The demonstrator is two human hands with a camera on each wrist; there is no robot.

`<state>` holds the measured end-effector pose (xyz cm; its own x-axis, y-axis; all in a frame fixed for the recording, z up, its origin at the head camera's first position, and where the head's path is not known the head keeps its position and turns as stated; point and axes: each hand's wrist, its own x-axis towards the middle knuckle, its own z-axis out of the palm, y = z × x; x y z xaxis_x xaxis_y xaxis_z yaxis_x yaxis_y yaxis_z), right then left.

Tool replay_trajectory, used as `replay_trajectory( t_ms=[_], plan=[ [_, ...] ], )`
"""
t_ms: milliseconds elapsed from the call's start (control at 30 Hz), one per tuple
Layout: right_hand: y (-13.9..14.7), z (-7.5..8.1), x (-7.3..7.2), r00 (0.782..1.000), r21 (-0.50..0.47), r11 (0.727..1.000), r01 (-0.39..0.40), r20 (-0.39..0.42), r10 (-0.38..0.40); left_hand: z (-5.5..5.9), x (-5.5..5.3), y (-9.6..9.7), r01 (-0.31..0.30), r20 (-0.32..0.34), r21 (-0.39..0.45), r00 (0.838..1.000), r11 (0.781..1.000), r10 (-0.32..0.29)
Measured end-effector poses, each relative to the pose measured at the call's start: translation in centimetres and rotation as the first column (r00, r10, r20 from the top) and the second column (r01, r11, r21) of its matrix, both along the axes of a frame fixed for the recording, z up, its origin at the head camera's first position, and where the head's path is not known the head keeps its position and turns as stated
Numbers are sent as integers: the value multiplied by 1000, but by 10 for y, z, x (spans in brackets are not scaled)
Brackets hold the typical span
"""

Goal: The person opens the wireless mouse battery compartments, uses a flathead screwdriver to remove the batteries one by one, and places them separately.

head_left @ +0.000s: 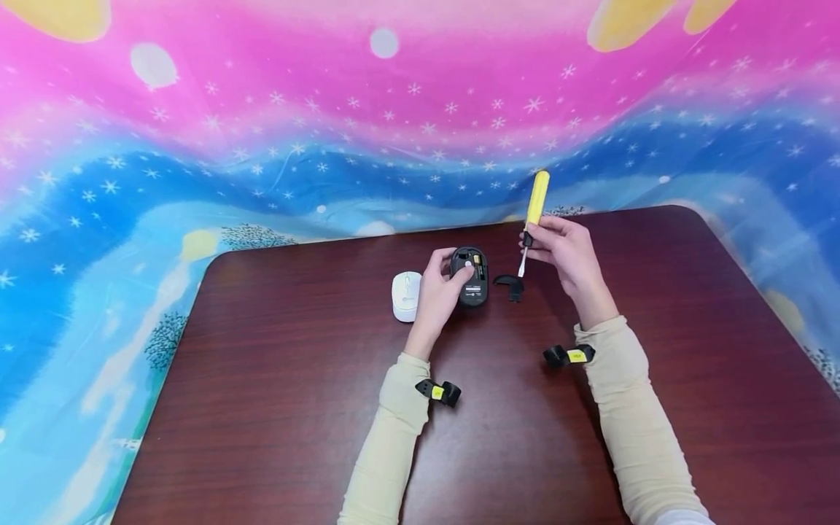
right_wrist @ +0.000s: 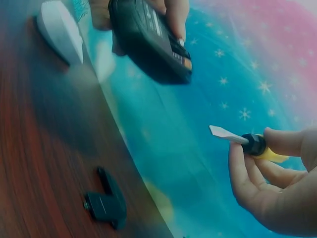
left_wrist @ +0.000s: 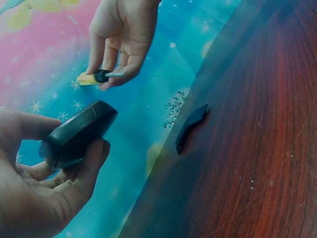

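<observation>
My left hand (head_left: 441,295) grips a black computer mouse (head_left: 474,292), its underside turned up with the battery bay uncovered and the thumb across it. A battery (right_wrist: 180,60) shows inside that bay in the right wrist view. Off to the right, my right hand (head_left: 569,255) pinches a flat-blade screwdriver (head_left: 537,197) near the black collar, yellow handle up and blade pointing down. Between the two hands, the black battery cover (head_left: 515,292) lies on the table, just below the blade tip in the head view.
A white mouse (head_left: 405,295) stands on the table left of my left hand. The dark red wooden table (head_left: 282,379) ends at a far edge, where a patterned pink and blue cloth (head_left: 354,146) hangs. Black camera straps sit on both wrists.
</observation>
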<state>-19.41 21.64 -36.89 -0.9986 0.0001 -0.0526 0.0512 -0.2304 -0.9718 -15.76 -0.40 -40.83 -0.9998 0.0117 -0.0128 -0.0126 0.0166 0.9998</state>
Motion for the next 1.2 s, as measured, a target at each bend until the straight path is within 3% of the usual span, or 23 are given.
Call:
replay_trajectory(
  t_ms=[233, 500, 733, 867, 1200],
  plan=[
    [16, -2, 1, 998, 168, 985, -25, 60, 15, 2, 1, -1, -4, 3, 3, 1000, 1000, 4],
    [32, -10, -2, 995, 430, 899, -79, 87, 46, 2, 1, -2, -5, 5, 2, 1000, 1000, 5],
    [46, -16, -1, 981, 477, 862, -173, 165, 105, 1, 0, -2, -5, 5, 9, 1000, 1000, 5],
    [53, -20, 2, 964, 521, 819, -240, 228, 137, 1, 0, -2, 0, 3, 4, 1000, 1000, -1],
    [71, -32, 6, 946, 595, 751, -285, 301, 120, 1, 0, -1, 0, 8, -4, 1000, 1000, 0]
  ],
)
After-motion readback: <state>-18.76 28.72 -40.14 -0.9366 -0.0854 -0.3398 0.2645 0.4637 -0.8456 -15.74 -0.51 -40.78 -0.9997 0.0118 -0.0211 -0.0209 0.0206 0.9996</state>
